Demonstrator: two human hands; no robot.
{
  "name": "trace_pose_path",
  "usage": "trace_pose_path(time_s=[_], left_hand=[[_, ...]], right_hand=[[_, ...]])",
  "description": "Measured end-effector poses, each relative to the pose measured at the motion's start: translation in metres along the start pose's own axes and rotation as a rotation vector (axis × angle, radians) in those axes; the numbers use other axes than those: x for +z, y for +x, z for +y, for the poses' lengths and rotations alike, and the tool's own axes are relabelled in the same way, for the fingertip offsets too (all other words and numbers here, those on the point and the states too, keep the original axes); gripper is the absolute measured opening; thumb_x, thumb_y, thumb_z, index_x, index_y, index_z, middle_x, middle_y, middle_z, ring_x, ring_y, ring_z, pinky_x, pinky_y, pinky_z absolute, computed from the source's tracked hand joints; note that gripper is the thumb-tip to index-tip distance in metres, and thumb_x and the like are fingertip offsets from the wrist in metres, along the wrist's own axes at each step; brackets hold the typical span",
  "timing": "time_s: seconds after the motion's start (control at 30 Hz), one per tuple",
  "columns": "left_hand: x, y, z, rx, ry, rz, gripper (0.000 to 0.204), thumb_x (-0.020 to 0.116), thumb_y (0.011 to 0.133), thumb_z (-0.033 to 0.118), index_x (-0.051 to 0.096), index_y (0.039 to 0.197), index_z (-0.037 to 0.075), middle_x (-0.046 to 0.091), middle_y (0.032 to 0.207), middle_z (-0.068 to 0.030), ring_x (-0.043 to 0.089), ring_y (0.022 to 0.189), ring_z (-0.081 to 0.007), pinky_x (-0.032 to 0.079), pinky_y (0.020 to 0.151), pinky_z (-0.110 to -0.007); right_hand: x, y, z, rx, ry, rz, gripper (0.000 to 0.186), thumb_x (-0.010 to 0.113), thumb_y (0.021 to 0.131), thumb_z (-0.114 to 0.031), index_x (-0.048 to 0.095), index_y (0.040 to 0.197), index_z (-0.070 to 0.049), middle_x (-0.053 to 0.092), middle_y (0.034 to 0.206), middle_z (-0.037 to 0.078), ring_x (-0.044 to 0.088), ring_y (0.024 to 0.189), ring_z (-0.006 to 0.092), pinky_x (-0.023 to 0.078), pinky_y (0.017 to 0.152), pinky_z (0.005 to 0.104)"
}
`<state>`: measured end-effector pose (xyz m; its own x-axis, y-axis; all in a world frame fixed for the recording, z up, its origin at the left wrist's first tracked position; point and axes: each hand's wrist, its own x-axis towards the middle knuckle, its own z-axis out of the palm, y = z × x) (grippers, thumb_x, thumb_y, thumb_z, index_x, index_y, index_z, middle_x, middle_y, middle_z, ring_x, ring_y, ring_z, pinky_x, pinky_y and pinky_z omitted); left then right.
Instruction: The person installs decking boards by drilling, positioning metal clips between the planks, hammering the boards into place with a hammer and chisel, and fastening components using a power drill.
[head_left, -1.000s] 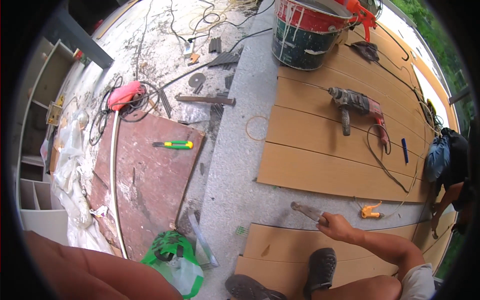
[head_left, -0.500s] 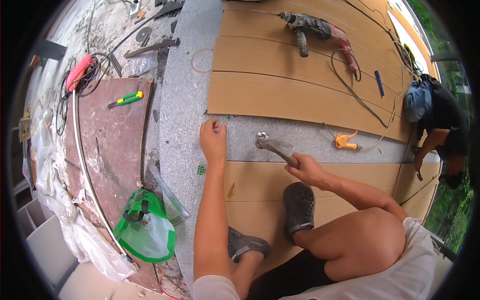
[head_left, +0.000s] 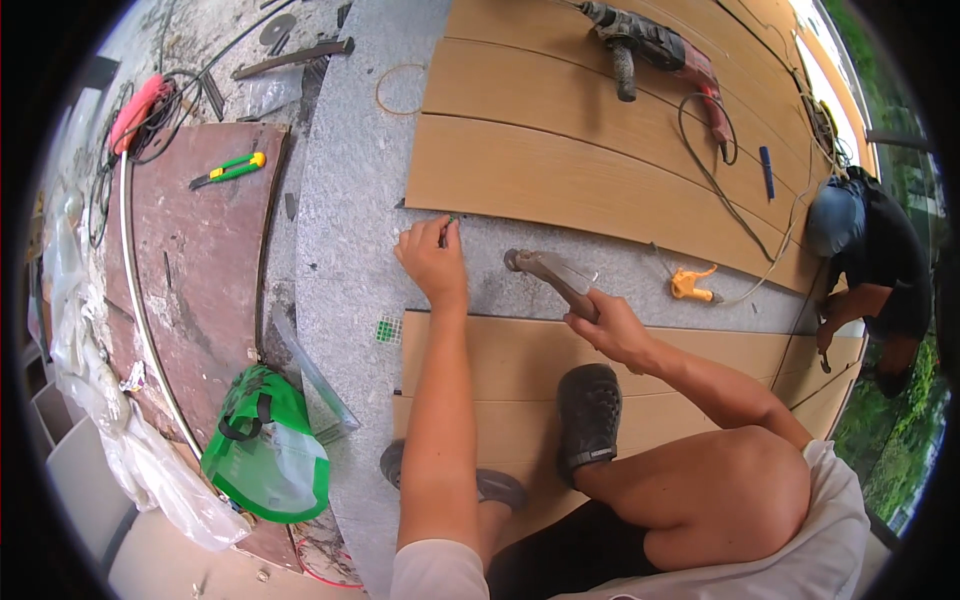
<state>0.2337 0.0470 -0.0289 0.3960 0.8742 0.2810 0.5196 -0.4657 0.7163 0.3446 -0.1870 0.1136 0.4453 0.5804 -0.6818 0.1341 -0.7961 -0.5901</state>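
The right hand (head_left: 615, 328) wraps its fingers around a hammer (head_left: 550, 278). The left hand (head_left: 434, 265) curls by a brown board (head_left: 560, 170); I cannot tell if its fingers meet.

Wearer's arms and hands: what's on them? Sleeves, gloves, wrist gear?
No gloves on the left hand or right hand. No watch, band or cable visible at either wrist; forearms uncovered. Left sleeve short, plain, pale off-white; right sleeve similarly pale.
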Motion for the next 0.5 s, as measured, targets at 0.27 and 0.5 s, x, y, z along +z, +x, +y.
trace_pose_path(time_s=[0.27, 0.5], left_hand=[[-0.002, 0.001, -0.001, -0.022, -0.059, 0.022, 0.012, 0.083, 0.079, 0.011, 0.078, 0.091, 0.011, 0.072, 0.090, -0.0013, 0.060, 0.087, -0.0241, 0.044, 0.086, -0.038], [-0.001, 0.001, 0.001, -0.007, -0.069, 0.036, 0.018, 0.082, 0.076, 0.002, 0.077, 0.091, 0.011, 0.071, 0.090, -0.0013, 0.060, 0.088, -0.0244, 0.044, 0.086, -0.037]], right_hand=[[-0.001, 0.043, -0.041, -0.089, -0.133, -0.005, 0.040, 0.066, 0.100, -0.039, 0.062, 0.111, 0.000, 0.067, 0.080, 0.022, 0.065, 0.073, 0.0382, 0.050, 0.068, 0.0464], [0.008, 0.070, -0.059, -0.209, -0.152, -0.004, 0.044, 0.058, 0.105, -0.045, 0.060, 0.112, -0.001, 0.068, 0.084, 0.025, 0.066, 0.080, 0.0454, 0.050, 0.071, 0.0501]])
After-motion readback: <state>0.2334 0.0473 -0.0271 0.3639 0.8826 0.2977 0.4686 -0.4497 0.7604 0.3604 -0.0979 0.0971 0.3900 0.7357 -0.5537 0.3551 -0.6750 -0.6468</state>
